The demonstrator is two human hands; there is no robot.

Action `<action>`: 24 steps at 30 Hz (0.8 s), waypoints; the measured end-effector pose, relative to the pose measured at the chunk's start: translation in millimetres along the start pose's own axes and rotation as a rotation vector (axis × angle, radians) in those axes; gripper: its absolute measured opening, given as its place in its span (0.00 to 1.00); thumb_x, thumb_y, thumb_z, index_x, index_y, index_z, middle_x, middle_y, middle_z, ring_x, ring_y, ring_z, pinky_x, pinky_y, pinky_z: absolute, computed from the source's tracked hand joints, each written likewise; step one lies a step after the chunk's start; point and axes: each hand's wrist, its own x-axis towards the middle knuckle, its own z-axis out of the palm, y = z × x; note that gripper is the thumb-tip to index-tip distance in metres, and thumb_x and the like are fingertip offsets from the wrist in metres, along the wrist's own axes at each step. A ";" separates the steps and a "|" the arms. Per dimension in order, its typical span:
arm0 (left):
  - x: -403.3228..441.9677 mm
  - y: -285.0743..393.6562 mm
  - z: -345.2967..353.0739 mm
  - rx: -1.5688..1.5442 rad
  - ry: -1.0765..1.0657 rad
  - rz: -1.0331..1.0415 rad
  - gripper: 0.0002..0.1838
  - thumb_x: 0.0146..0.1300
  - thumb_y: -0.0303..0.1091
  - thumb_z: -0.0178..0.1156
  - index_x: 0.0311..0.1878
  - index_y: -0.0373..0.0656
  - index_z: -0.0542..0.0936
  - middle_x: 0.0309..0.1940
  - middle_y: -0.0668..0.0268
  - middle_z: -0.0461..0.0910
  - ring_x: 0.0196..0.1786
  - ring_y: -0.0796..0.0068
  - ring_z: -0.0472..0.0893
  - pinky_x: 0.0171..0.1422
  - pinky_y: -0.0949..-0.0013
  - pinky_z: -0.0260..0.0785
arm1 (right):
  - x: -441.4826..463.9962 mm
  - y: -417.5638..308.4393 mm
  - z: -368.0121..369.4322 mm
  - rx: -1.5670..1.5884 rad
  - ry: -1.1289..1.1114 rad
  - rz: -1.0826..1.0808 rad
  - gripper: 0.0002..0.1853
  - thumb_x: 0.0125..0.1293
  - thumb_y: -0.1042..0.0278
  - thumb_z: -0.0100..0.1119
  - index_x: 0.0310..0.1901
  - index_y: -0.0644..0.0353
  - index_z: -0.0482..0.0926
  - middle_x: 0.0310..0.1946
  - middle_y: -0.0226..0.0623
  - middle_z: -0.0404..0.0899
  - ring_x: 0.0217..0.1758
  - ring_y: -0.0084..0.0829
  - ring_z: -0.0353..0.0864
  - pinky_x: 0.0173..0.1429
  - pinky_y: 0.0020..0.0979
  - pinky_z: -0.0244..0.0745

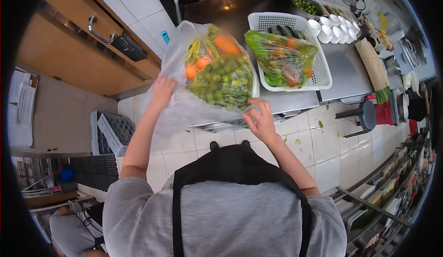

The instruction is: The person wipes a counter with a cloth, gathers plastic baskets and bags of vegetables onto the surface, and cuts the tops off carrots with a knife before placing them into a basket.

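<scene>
A large clear plastic bag (173, 56) lies on the steel counter's near edge. Inside it are many small round green fruits (214, 79) in a bundle, round orange items (203, 62), a longer orange vegetable (226, 44) and yellow-green stalks (196, 49). My left hand (163, 91) is closed on the bag's left side. At its lower right edge, the curled fingers of my right hand (260, 117) pinch the plastic. To the right stands a white plastic basket (326, 74) holding a second clear bag (281, 56) with leafy greens and red-orange vegetables.
Stacked white cups (325, 34) and a metal bowl of green fruits (304, 5) stand at the back right. A paper-wrapped bundle (369, 65) lies farther right. Below are a grey stool (367, 118) and egg trays (115, 130). Leaf scraps (320, 125) litter the floor. A person (76, 229) is at lower left.
</scene>
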 end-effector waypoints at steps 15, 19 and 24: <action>36.9 85.9 25.1 -0.744 0.385 -0.321 0.20 0.60 0.37 0.47 0.54 0.39 0.67 0.54 0.54 0.66 0.56 0.55 0.64 0.61 0.62 0.54 | -11.8 39.4 38.7 -0.007 -0.292 0.044 0.15 0.41 0.71 0.62 0.31 0.59 0.67 0.32 0.41 0.66 0.34 0.43 0.73 0.32 0.39 0.71; 66.8 25.6 32.4 -0.546 0.361 -0.083 0.19 0.59 0.37 0.48 0.52 0.39 0.69 0.52 0.56 0.68 0.56 0.55 0.64 0.60 0.63 0.55 | 7.7 9.8 77.6 0.013 -0.319 0.021 0.14 0.44 0.69 0.61 0.32 0.61 0.67 0.30 0.43 0.66 0.28 0.43 0.75 0.30 0.37 0.72; 86.0 24.9 -23.3 -0.404 0.273 -0.067 0.17 0.55 0.33 0.54 0.49 0.41 0.71 0.50 0.58 0.70 0.54 0.55 0.64 0.59 0.63 0.56 | 19.9 4.6 67.6 0.163 -0.469 0.001 0.14 0.48 0.64 0.61 0.34 0.61 0.71 0.32 0.41 0.68 0.29 0.41 0.76 0.31 0.36 0.72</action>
